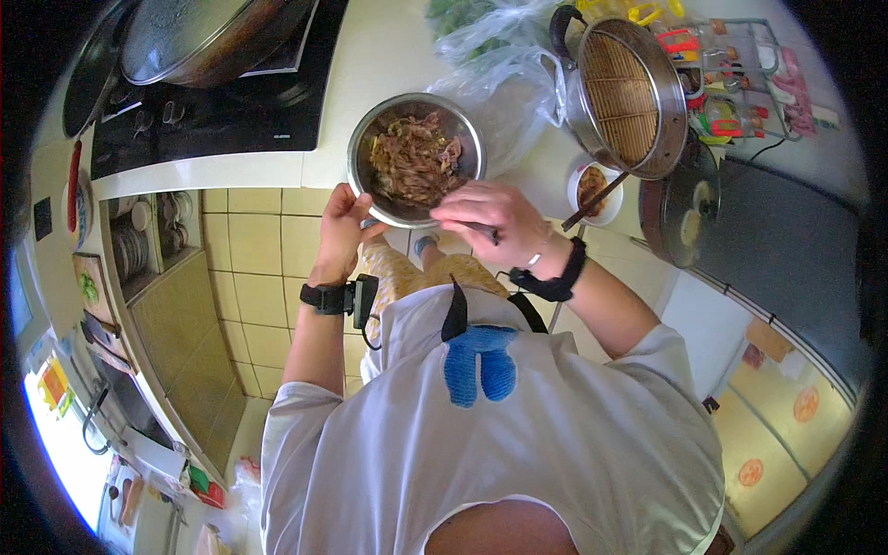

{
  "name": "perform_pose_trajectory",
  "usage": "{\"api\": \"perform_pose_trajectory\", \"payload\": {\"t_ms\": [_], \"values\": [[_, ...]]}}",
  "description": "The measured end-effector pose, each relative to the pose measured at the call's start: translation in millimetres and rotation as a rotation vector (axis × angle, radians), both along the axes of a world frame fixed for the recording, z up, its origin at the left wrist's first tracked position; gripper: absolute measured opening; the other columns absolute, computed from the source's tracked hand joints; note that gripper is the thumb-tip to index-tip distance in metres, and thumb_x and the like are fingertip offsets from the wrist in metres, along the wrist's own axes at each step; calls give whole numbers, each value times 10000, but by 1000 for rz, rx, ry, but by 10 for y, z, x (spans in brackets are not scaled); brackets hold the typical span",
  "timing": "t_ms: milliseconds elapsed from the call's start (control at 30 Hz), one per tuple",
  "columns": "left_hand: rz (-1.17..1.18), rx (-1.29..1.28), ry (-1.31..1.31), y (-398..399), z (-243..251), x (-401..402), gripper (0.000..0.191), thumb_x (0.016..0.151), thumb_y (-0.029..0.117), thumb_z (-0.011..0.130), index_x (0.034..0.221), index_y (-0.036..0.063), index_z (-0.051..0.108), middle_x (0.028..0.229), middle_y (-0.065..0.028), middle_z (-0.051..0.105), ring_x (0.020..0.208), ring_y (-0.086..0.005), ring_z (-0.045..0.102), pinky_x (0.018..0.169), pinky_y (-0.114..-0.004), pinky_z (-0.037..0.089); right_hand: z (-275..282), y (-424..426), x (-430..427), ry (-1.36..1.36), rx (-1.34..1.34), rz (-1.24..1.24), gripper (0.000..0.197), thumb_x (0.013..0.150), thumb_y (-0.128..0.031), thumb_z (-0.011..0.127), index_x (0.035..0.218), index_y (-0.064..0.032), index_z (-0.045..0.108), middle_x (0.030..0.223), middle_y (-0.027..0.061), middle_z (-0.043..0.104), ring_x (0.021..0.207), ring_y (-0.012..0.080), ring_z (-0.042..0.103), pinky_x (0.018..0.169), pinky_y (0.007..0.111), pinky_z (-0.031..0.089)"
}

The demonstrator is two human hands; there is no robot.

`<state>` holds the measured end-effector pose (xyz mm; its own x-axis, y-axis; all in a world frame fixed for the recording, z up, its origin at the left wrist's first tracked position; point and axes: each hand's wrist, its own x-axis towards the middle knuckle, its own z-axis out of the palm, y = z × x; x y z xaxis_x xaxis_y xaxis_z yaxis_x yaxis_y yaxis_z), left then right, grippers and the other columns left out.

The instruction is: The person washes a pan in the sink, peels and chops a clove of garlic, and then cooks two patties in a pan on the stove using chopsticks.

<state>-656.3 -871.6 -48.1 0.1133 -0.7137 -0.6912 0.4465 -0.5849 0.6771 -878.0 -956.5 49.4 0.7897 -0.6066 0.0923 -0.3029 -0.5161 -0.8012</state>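
A round stainless steel bowl [479, 132] is at the counter's front edge. Inside it lies a mixture of sliced meat [413, 159], partly blurred, with small green and yellowish bits. My left hand [341, 225] grips the bowl's near left rim, thumb on the edge. Over the near right rim, my right hand [496, 215] is closed around dark chopsticks [483, 230]; their far ends are hidden by the hand and the food. To the right is a small white bowl [613, 208] of brown paste or sauce, with a dark wooden stick [590, 205] across its rim.
A black cooktop [277, 128] with a large lidded pan [201, 41] is at the upper left. Clear plastic bags [513, 90] with greens lie behind the steel bowl. A steamer pot [619, 97], a seasoning-bottle rack [777, 66] and a glass lid [687, 208] stand on the right.
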Motion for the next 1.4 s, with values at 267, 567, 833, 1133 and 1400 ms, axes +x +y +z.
{"api": "perform_pose_trajectory", "payload": {"t_ms": [267, 567, 833, 1133, 1400], "values": [[-11, -3, 20, 18, -30, 12, 89, 985, 88, 450, 1012, 66, 532, 948, -17, 596, 906, -129, 623, 778, -326, 595, -4, 32, 2, 2, 31, -401, 88, 804, -18, 659, 885, -50, 670, 799, 125, 670, 686, 252, 650, 595, 305, 501], [-32, 8, 12, -14, 38, 20, 125, 992, 97, 440, 1069, 64, 533, 1018, -21, 603, 923, -130, 622, 798, -315, 584, -103, 9, 61, -105, 141, -236, 30, 824, -92, 654, 844, -69, 656, 774, 111, 671, 685, 271, 665, 601, 338, 524], [-41, -1, 26, -34, 94, 14, 117, 991, 84, 431, 1020, 72, 544, 970, -11, 608, 904, -117, 624, 801, -313, 584, -277, -215, 227, -208, 63, -378, 107, 841, -78, 639, 934, -57, 686, 850, 109, 681, 745, 242, 662, 643, 323, 520], [-29, 5, 7, -19, 49, 12, 97, 989, 94, 444, 1012, 71, 536, 945, -11, 603, 887, -114, 626, 785, -305, 588, 78, 43, 41, 20, 101, -151, 82, 811, -38, 658, 888, -52, 680, 828, 106, 688, 712, 247, 667, 623, 314, 524], [-27, -10, -1, 12, -15, 27, 90, 991, 116, 450, 997, 76, 531, 937, -9, 595, 883, -115, 626, 754, -304, 597, -21, -271, 64, -169, -60, -477, 77, 830, -16, 654, 890, -47, 692, 805, 110, 691, 664, 198, 652, 611, 269, 501]]}}
